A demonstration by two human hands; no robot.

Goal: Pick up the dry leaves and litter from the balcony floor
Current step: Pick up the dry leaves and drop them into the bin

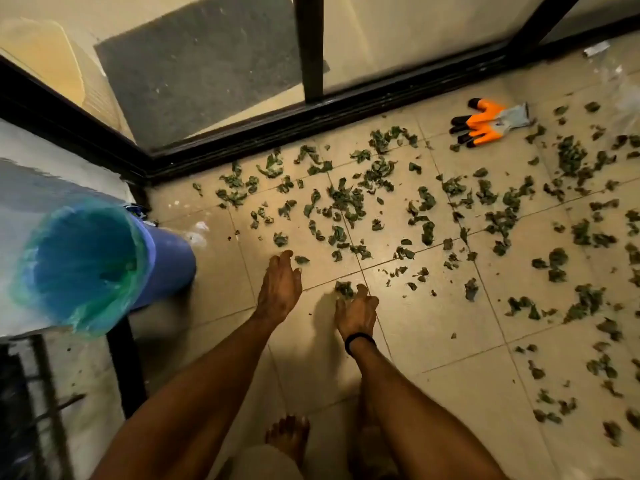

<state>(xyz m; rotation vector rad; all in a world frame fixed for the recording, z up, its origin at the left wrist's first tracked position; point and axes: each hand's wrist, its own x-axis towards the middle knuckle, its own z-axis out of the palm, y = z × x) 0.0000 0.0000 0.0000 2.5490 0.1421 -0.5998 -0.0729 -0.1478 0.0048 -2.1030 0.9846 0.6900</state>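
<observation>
Dozens of small, crumpled, dry dark-green leaves point(346, 202) are lying scattered over the glossy beige square-tiled balcony floor point(433, 323), thickest toward the black metal sliding-door track point(311, 114). Both bare arms are reaching straight down. The left hand point(280, 285) is hanging loose, fingers slightly bent and holding nothing, its tips just beside one curled leaf. The right hand point(356, 311) (a black band point(360, 341) is circling its wrist) is curling its fingers against a crinkled clump of leaves point(343, 289) on a tile joint; whether it is truly gripping the clump cannot be told. A round blue plastic bin point(166, 261) lined with a thin translucent green bag point(135, 237) is standing to the left, its contents unclear. A knitted grey glove with orange and black rubbery fingers point(485, 123) is lying flat near the door track.
</observation>
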